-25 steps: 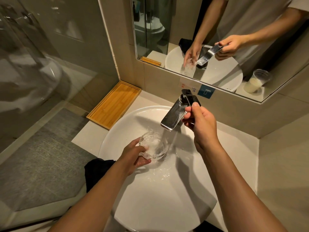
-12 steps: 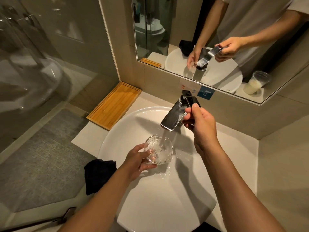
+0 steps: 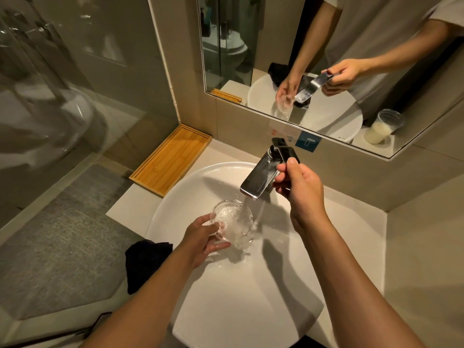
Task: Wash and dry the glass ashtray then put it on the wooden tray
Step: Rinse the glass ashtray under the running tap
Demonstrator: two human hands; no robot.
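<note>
We are holding the ashtray (image 3: 232, 222) in the left hand (image 3: 200, 241), fingers curled round its lower-left rim, just left of centre in the frame, over the basin (image 3: 226, 297). Water is running from the tap (image 3: 261, 178) straight into the ashtray's bowl and spilling off its lower-right edge. The right hand (image 3: 300, 189) is pinching the tap lever (image 3: 285, 149), thumb on top and fingers below, closed on it and holding nothing else.

The relation we are judging the coming move by: the ashtray is sitting directly under the spout, up and to the right of the left palm, and the left hand alone has it. The ashtray is round, so it has no long axis to line up; it looks tilted a little toward the stream. The tray (image 3: 170, 159) is lying at the upper left of the basin, well apart from the ashtray and on the left hand's side, empty as far as we can see. A dark cloth (image 3: 145, 262) is draped at the basin's left edge, near the left forearm, and we are taking it for the drying step.

The counter (image 3: 351, 222) is pale and smooth, the mirror (image 3: 326, 59) is filling the upper right, and glass (image 3: 50, 96) is closing off the left.
</note>
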